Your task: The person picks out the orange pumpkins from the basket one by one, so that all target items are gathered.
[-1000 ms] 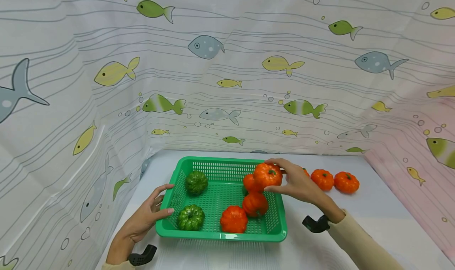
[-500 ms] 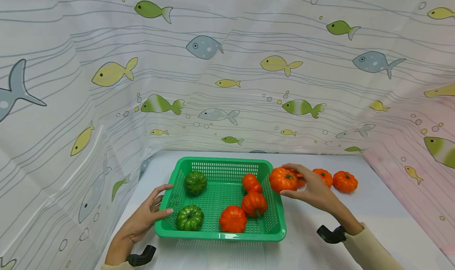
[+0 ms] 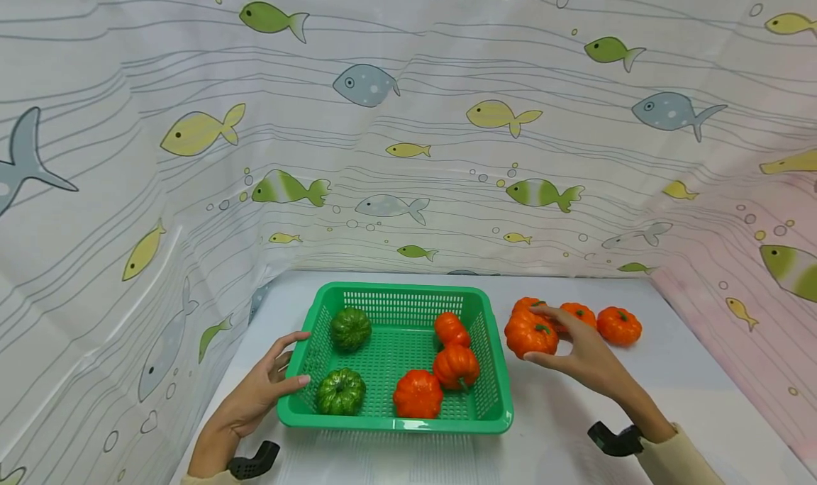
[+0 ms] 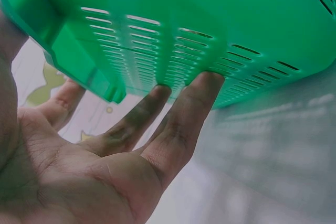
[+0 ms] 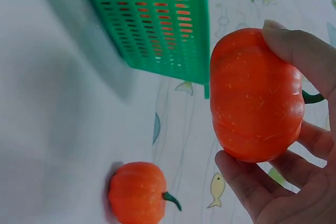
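Right hand [image 3: 586, 357] has the carried orange pumpkin [image 3: 530, 336] pinched thumb against fingers, stem side toward the palm, held up off the table [image 3: 555, 421] just outside the right wall of the green basket [image 3: 345, 420], in front of the three-pumpkin row [image 3: 577, 316]. Left hand [image 3: 258, 391] isn't clenched: fingers extended, fingertips against the outside of the basket's left wall, thumb at the rim; looks like steadying, not lifting. Basket has three orange pumpkins [image 3: 456, 366] on its right side, two green pumpkins [image 3: 342, 391] on its left. My read: mid-transfer, likely moving orange ones between basket and table, with this one on the table leg. Next move calls for lowering it onto bare table near the row, clear of the leftmost neighbour, then easing thumb and fingers off so it doesn't roll. Left hand should hold position.
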`<state>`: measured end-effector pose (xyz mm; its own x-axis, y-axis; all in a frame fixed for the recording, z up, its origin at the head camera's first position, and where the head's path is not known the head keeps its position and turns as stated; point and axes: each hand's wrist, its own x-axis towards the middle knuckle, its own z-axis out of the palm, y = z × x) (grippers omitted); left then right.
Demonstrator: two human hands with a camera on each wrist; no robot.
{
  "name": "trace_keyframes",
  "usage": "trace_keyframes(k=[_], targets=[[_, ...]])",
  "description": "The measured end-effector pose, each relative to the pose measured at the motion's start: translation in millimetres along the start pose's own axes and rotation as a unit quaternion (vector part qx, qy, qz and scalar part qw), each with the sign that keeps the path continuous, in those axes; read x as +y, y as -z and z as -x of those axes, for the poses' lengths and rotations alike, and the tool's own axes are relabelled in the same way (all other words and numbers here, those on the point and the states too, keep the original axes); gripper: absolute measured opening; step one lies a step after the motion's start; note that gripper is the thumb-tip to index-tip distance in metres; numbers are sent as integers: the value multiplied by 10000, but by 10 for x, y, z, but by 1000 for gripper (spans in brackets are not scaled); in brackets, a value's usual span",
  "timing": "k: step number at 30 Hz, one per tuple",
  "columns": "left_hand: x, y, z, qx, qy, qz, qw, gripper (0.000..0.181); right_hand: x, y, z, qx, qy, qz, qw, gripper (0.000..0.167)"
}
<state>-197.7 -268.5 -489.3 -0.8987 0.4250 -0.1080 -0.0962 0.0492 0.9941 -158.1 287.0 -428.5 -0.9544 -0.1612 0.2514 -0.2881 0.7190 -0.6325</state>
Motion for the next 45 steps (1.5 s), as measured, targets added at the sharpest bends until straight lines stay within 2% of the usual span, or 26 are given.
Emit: trace_keyframes(k=[14,21,28,36,40,45], targets=[[-24,3,-5,18,-7,2,10000,76,369,-208,295,-95,-681,56,9976,80],[-22,-1,-1,15,-13,-11,10000,75,446,-277,374,-192,-915,-47,9956,81],[-22,4,-4,6,-15,12,10000,75,517,-306,400,-376,-1400,-176,9893,83],[-26,11,-4,-29,-46,24,10000,75,683,-316,378,-198,-1328,-174,9908,81],[-23,7,-7,-4,-36,22,10000,75,743,-315,342,-203,-1459,-204,9889,82],[-10,-1,-4,0,6,15,10000,75,808,-325,302,-185,-1440,-169,9893,82]])
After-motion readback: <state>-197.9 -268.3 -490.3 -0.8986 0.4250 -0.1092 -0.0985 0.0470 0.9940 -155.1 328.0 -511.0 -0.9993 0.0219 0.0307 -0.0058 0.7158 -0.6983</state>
